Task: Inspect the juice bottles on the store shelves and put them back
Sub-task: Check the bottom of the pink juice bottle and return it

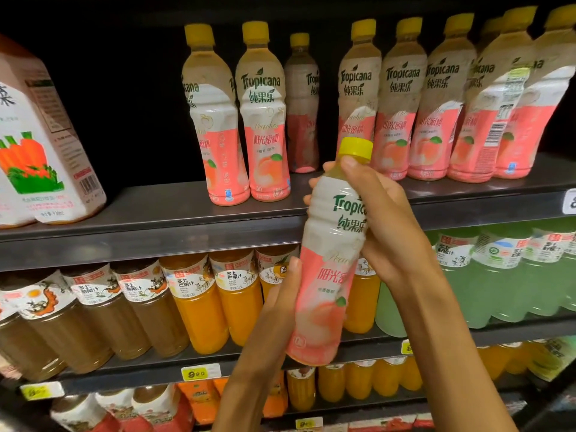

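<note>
right hand [383,213] wraps the peach bottle [327,263], left hand [282,294] pinches it low — turn slowly, label facing — then seat upright on the shelf [156,213].

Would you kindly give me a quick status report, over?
Both hands on peach juice bottle: right hand grips upper part, left hand holds lower part. Bottle off the shelf. Gap in top shelf row; nothing blocking.

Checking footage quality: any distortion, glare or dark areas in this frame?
Head view: wide-angle bend tilts the shelf bottles outward; the shelf back is black; slight glare on the held bottle near the right hand; edges are soft, and the carton is blurry.
</note>
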`<state>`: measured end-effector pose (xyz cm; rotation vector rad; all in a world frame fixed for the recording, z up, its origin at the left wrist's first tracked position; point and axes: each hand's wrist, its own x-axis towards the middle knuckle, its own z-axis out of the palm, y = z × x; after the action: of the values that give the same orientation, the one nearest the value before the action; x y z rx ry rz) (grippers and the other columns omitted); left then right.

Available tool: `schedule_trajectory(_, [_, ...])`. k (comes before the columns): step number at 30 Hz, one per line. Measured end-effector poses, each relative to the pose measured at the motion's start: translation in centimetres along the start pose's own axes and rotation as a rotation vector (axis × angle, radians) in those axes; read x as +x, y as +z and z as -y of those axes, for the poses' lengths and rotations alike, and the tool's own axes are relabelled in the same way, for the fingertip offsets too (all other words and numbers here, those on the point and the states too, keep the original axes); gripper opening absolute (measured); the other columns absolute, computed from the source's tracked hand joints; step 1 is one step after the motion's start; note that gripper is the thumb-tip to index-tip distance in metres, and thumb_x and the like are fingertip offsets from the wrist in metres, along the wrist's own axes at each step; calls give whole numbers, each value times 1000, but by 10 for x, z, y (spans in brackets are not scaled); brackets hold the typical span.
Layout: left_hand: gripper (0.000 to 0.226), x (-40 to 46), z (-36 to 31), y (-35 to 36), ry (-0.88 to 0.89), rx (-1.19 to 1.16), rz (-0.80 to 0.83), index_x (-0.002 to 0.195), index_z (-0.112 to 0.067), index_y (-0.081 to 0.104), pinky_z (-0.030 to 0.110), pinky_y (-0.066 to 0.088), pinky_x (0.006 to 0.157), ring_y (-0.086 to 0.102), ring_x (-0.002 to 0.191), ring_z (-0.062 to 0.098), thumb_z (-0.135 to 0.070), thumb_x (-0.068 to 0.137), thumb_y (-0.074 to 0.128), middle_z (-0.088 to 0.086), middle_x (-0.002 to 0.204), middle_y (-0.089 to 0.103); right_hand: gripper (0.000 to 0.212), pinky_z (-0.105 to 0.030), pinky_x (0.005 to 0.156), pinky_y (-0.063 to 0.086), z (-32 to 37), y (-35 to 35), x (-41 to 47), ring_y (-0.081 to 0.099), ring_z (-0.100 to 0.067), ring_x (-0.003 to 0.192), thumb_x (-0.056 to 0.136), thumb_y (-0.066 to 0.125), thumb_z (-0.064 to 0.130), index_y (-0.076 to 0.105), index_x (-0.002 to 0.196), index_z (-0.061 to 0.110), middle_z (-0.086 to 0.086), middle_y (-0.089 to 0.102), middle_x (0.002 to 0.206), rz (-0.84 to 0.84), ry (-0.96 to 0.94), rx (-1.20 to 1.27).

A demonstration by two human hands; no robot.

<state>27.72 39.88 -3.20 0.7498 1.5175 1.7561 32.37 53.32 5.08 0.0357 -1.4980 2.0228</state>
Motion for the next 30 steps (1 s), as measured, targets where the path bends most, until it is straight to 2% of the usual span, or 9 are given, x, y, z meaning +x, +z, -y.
schedule_trajectory(6, [77,-1,0,1,25,-195,43,98,-12,72,33,55,63,69,70,25,-79,63,56,17,82,71,28,-38,78,57,2,0,0,69,-24,87,85,60,42,72,91,17,-7,71,89,94,-9,25])
schedule_trajectory(10, [75,-2,3,4,-3,-312,174,89,-7,72,32,53,61,64,63,24,-76,73,46,13,75,67,51,-42,78,58,1,6,5,71,-29,87,69,79,47,68,101,8,-14,72,95,296,110,231])
schedule_trajectory(12, [75,1,6,4,-14,-269,150,87,-9,73,32,54,63,65,65,25,-77,70,45,13,75,69,44,-38,71,59,-4,8,7,71,-26,80,68,79,42,70,96,9,-13,72,90,279,118,237])
schedule_trajectory(14, [72,2,7,2,3,-187,63,90,-16,75,33,55,68,69,75,25,-77,69,44,12,81,72,37,-35,67,58,-7,7,7,70,-24,75,73,68,43,71,93,11,-12,72,87,192,116,218])
schedule_trajectory(17, [55,-1,4,-2,70,-30,-48,95,-43,72,23,55,74,71,92,15,-78,72,36,-1,97,75,29,-35,71,58,-9,4,3,70,-23,80,81,62,43,74,90,18,-10,73,89,92,44,84])
schedule_trajectory(21, [37,-3,0,2,115,66,-71,77,-57,68,7,48,56,70,76,0,-75,66,38,-16,81,74,27,-34,79,56,-10,6,-2,67,-20,87,87,56,43,76,86,25,-8,72,93,19,-12,-39])
schedule_trajectory(24, [43,-1,1,3,127,21,-102,77,-50,71,11,51,56,72,78,6,-73,61,39,-9,82,76,30,-33,82,55,-9,7,-4,67,-19,89,88,56,47,75,88,24,-7,72,94,36,-5,-62])
schedule_trajectory(26, [55,0,3,1,122,-33,-104,91,-39,73,19,55,64,72,82,16,-80,66,44,1,88,76,30,-33,80,56,-8,6,-3,67,-19,89,87,58,46,73,92,21,-6,72,93,57,-6,-71])
schedule_trajectory(30, [78,-2,3,1,-5,-112,36,113,-13,65,34,56,70,70,75,25,-77,76,38,14,84,72,43,-49,88,53,-9,4,3,66,-32,97,68,77,52,72,95,19,-9,71,99,104,4,-11])
